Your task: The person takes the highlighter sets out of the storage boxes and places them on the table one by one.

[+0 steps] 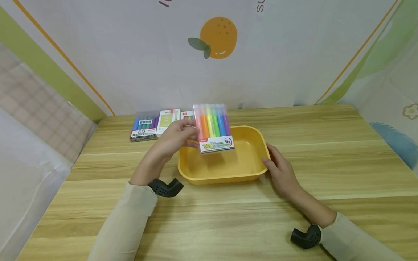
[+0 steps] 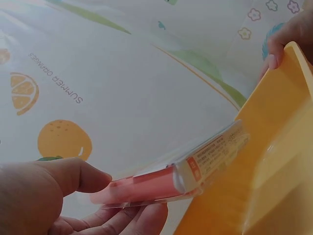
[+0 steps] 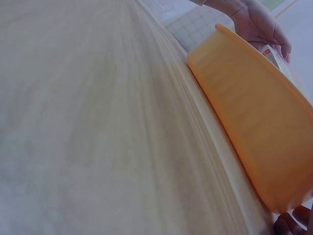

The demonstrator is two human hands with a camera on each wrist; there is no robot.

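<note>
My left hand (image 1: 183, 135) pinches the left edge of a clear pack of highlighters (image 1: 213, 127), thumb on one face and fingers on the other. Pink, orange, yellow, green, blue and purple barrels show through the plastic. The pack is held above the yellow plastic bin (image 1: 248, 156), tilted a little. In the left wrist view, the pack's pink end (image 2: 142, 190) lies between thumb and fingers. At the bin's right side, my right hand (image 1: 281, 170) grips the rim, thumb on top. The bin's visible floor holds nothing; the pack covers part of it.
Left of the bin, along the table's back, lie a pack of blue, green and purple pens (image 1: 144, 125), a white-and-green box (image 1: 167, 121) and a partly hidden white box (image 1: 187, 115). A printed cloth (image 1: 274, 65) hangs behind the wooden table (image 1: 228, 224).
</note>
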